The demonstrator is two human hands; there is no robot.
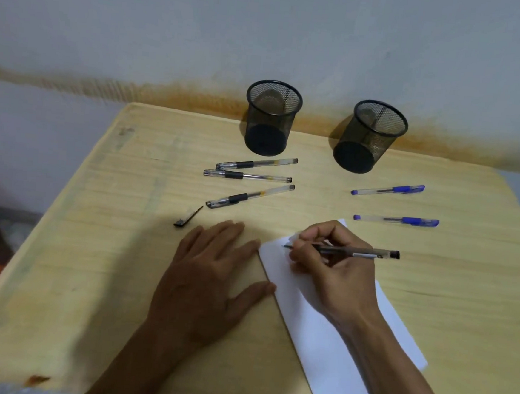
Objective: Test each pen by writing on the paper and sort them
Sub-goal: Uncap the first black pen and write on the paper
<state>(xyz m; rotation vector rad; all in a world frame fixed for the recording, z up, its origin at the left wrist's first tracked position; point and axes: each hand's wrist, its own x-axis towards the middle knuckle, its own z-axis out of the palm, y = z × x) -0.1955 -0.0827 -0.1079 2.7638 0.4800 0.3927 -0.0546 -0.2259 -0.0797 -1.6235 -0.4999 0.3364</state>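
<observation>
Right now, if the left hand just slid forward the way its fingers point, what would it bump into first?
Probably the nearest black pen, lying just beyond the left hand and its fingertips. The loose black cap sits off to the side, likely missed. Depth is hard to judge.

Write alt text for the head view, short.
A person's right hand holds a black pen tip-down on white paper, the left hand flat beside it. Beyond lie a loose cap, three black pens, two blue pens and two empty mesh cups.
</observation>
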